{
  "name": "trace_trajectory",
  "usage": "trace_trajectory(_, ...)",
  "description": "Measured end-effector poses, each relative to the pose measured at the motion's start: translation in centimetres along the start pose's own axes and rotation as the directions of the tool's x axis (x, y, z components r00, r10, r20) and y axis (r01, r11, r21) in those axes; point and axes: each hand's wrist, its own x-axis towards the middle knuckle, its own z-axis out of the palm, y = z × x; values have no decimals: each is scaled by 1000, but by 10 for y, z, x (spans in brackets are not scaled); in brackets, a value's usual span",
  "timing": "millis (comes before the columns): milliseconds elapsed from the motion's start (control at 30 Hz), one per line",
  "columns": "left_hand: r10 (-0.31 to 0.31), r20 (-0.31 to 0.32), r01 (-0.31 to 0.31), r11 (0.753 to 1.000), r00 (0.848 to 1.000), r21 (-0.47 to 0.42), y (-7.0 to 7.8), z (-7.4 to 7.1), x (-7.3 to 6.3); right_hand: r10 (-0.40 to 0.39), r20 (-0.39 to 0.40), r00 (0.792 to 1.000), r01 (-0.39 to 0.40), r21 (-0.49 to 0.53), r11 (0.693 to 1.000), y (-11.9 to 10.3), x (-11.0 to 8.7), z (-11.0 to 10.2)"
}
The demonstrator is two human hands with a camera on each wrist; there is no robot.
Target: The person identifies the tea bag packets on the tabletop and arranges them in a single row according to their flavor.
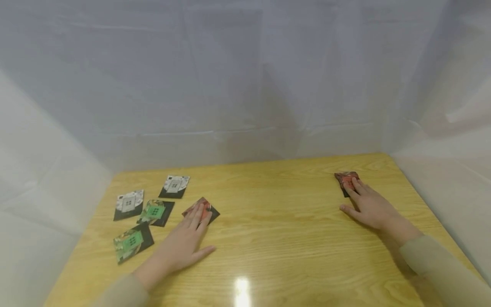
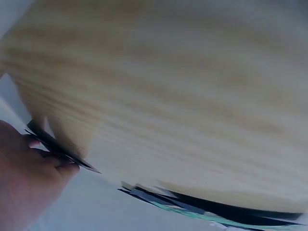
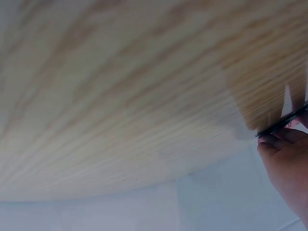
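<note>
My left hand (image 1: 182,245) lies palm down, fingers extended over a red-and-black flat packet (image 1: 214,213) left of the table's middle. Toward the far right corner, my right hand (image 1: 370,208) rests its fingertips on another red-and-black packet (image 1: 346,175), whose near part it covers. Both hands have their thumbs spread out to the side. In the left wrist view, that packet shows as a thin dark edge (image 2: 57,147) by the fingers. The right wrist view likewise catches a dark packet edge (image 3: 281,124) at the fingertips.
Left of my left hand lie two green-and-black packets, one nearer (image 1: 132,243) and one farther (image 1: 156,212). Two white-and-black packets, one left (image 1: 129,204) and one farther back (image 1: 174,186), lie beyond. White sheeting (image 1: 245,85) encloses the wooden table (image 1: 276,238) at the back and sides.
</note>
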Motion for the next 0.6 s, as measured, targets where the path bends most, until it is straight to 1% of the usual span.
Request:
trace_trajectory(167,33,16,-33,999,999,-1,4,-2,15,3,2,1000,-3,0,1000,1,0,0)
trace_trajectory(433,58,65,-56,998,996,-24,9,-2,45,5,1,1000,-5,-10,1000,1,1,-1)
trace_trajectory(600,108,71,-105,993,992,-45,12,-1,63,2,-2,1000,-2,-16,1000,1,1,0)
